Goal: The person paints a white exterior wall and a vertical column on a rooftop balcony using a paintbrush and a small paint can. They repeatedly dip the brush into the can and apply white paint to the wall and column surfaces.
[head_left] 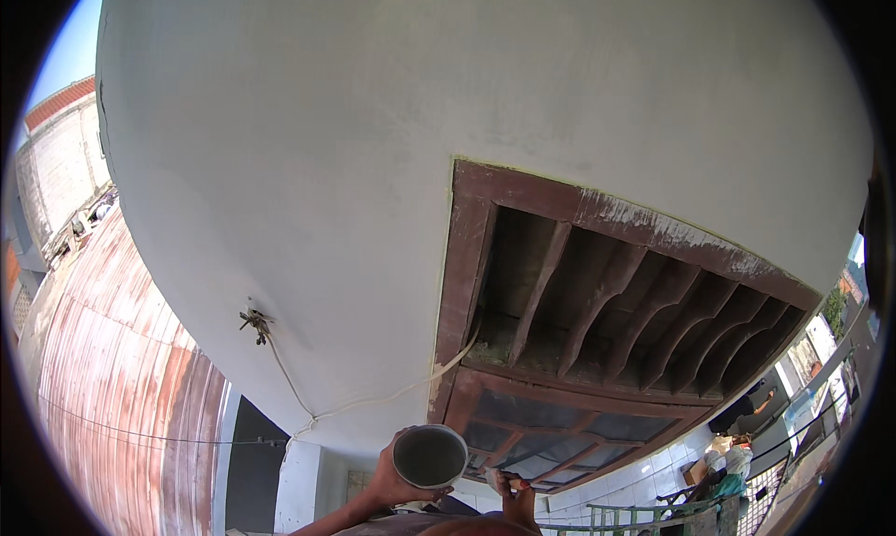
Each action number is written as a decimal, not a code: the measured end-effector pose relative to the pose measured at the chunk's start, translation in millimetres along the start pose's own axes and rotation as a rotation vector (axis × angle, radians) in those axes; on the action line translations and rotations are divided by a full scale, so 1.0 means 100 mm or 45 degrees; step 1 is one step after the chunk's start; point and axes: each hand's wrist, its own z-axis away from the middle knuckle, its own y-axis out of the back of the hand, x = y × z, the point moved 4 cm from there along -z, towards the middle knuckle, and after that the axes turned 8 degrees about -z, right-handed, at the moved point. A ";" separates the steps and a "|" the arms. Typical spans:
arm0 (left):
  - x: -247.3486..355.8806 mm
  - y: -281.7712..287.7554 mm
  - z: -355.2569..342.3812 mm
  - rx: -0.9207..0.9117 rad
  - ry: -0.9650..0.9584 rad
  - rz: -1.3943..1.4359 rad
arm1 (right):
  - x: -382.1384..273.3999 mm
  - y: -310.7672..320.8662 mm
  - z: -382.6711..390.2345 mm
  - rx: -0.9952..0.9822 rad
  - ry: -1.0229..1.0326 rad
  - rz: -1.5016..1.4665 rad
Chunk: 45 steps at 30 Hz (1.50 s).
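Note:
My left hand (389, 483) is wrapped round the side of a round paint pot (430, 457), which has a pale rim and a grey inside. How full the pot is, I cannot tell. To its right, my right hand (515, 500) is closed on a small pale-ended tool that looks like a paintbrush (492, 478). Most of that tool is hidden by my fingers or too small to make out. Both hands are low in the view, below a white-grey wall (308, 144) and apart from it.
A brown wooden frame (474, 284) with curved slats sits in the wall above glazed panes (532, 412). A cable (387, 401) runs from it to a wire bundle (256, 323). A rusty corrugated roof (121, 340) lies left; green railings (635, 515) and a person (747, 410) are lower right.

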 end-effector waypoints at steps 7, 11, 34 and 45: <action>-0.40 0.09 0.26 -0.061 0.028 -0.057 | -1.27 -0.23 -0.55 -0.089 0.479 -0.279; -0.42 0.11 0.38 -0.116 0.068 0.106 | -2.37 -0.24 -0.47 -0.074 0.761 -0.372; -0.17 0.37 0.65 0.463 -0.164 -0.080 | -1.54 -1.02 -1.13 -0.300 0.305 0.252; -0.19 0.57 0.97 0.789 -0.048 -0.099 | -1.85 -1.65 -1.44 -0.910 0.465 -0.227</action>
